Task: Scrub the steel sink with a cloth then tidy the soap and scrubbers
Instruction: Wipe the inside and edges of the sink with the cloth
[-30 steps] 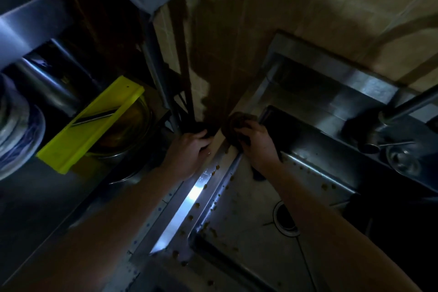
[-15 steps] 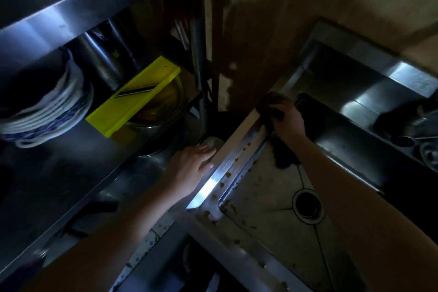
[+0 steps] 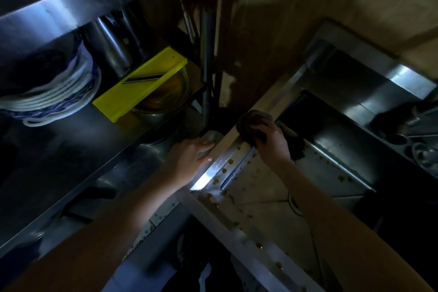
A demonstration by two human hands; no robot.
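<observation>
The steel sink (image 3: 267, 194) fills the lower right, its basin and left rim dotted with brown specks. My right hand (image 3: 272, 143) grips a dark cloth (image 3: 251, 123) and presses it on the far end of the left rim. Part of the cloth hangs down into the basin behind the wrist. My left hand (image 3: 189, 156) lies flat against the outer side of that rim, fingers spread, over a small pale object I cannot identify. No soap or scrubbers are clearly visible in this dim light.
A steel shelf (image 3: 71, 144) at left carries stacked blue-and-white plates (image 3: 54, 95), a yellow slicer (image 3: 139, 83) lying across a metal bowl (image 3: 166, 99), and steel containers behind. A vertical pole (image 3: 207, 66) stands in the corner. Small metal items (image 3: 422, 147) sit at far right.
The view has swung left and down, showing more of the shelf. My right hand with the cloth stays at the rim's far end; my left hand has slid slightly nearer along the rim.
</observation>
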